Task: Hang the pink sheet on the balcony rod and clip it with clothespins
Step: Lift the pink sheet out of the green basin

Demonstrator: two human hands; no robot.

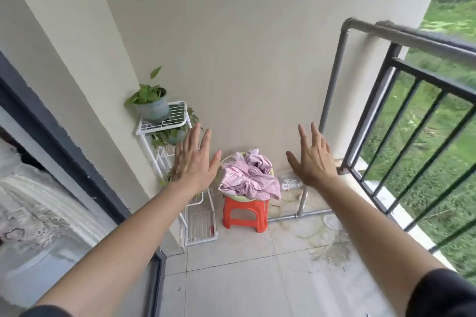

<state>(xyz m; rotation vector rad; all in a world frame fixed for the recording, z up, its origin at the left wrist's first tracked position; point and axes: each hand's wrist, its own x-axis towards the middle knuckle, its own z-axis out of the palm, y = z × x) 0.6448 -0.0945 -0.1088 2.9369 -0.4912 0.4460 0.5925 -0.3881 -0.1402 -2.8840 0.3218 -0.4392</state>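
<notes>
Left hand [192, 162] and right hand [315, 162] reach forward, fingers straight and spread wide, holding nothing. Beyond them the pink sheet [251, 175] lies crumpled in a green basin [237, 197] on a red stool [244, 216], not yet picked up. The next move is probably to grip the sheet and lift it to the grey rod [401, 29]. No clothespins are visible.

Soft even daylight from right, no hard shadows; wide-angle bending at edges, slight blur.

Crumpled pink sheet [250, 178] heaped in green basin [226, 159].
</notes>
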